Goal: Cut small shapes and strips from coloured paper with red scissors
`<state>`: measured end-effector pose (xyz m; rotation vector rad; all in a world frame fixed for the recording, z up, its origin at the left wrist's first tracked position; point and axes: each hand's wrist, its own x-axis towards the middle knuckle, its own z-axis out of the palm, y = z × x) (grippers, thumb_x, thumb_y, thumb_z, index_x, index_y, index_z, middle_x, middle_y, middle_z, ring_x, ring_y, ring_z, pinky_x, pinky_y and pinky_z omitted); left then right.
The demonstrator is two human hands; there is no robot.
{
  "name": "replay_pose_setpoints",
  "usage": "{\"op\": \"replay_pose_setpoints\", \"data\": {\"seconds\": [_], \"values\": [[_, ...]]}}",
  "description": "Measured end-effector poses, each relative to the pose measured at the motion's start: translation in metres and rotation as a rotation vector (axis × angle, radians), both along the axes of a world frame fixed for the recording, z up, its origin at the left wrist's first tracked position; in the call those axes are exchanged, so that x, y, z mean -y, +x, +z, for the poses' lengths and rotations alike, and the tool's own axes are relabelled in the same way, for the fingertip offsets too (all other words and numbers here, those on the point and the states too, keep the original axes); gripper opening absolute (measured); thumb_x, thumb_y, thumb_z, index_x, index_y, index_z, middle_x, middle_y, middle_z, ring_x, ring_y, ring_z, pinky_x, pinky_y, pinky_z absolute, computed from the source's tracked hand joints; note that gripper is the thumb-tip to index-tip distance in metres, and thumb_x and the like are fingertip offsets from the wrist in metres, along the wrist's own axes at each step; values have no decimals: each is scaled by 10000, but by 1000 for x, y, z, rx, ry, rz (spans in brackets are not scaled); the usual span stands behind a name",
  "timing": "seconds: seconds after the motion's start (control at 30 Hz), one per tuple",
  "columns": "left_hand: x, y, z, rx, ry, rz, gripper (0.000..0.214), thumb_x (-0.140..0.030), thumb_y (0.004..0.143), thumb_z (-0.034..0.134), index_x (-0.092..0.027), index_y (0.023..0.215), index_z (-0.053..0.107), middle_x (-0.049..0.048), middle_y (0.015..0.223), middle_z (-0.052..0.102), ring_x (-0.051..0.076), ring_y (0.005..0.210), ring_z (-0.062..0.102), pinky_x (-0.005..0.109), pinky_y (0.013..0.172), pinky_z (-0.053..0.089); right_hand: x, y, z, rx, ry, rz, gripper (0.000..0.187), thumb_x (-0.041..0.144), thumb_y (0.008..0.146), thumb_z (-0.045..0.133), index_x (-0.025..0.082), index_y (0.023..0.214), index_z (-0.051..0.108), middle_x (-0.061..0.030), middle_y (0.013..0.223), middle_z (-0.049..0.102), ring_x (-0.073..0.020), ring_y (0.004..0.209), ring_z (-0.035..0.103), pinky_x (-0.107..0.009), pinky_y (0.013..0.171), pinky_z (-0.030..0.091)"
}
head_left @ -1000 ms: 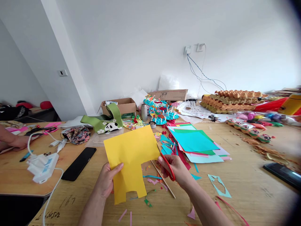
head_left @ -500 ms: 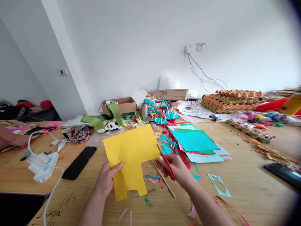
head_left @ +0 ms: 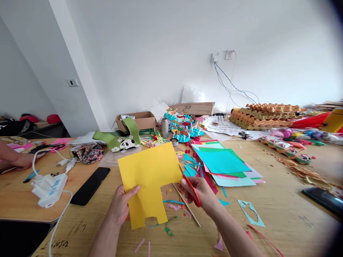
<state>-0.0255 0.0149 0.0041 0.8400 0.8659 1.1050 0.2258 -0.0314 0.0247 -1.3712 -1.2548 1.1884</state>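
A sheet of yellow paper (head_left: 146, 173) with pieces cut out of its lower right and bottom edge is held up over the table. My left hand (head_left: 123, 203) pinches its left edge, thumb on the front. My right hand (head_left: 198, 192) is closed around red-handled scissors (head_left: 193, 191), whose blades point up and away at the paper's right edge. Whether the blades are parted is hard to make out. Beneath the paper lie a thin wooden stick (head_left: 190, 210) and small coloured paper scraps (head_left: 168, 228).
Coloured paper sheets (head_left: 222, 160) are stacked to the right, near a light-blue cut-out scrap (head_left: 251, 213). A black phone (head_left: 90, 185) and a white power strip (head_left: 49, 189) lie left. Egg trays (head_left: 265, 116) stand back right. Another person's hand (head_left: 24, 160) rests at far left.
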Motion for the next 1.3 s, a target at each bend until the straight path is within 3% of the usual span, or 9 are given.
{"op": "replay_pose_setpoints", "data": {"seconds": [0.97, 1.3], "values": [[0, 0, -1, 8, -2, 5, 334, -229, 611, 767, -119, 913, 674, 114, 914, 717, 277, 860, 666, 359, 778, 514, 1, -2, 5, 1, 27, -15, 401, 530, 710, 619, 154, 598, 540, 20, 435, 530, -83, 360, 466, -187, 340, 253], [-1, 0, -3, 19, 6, -13, 330, -225, 625, 758, -111, 922, 673, 119, 915, 716, 280, 850, 667, 362, 753, 522, 1, -1, 2, 6, 34, -29, 427, 532, 702, 628, 175, 533, 465, 31, 422, 519, -77, 353, 458, -187, 355, 282]]}}
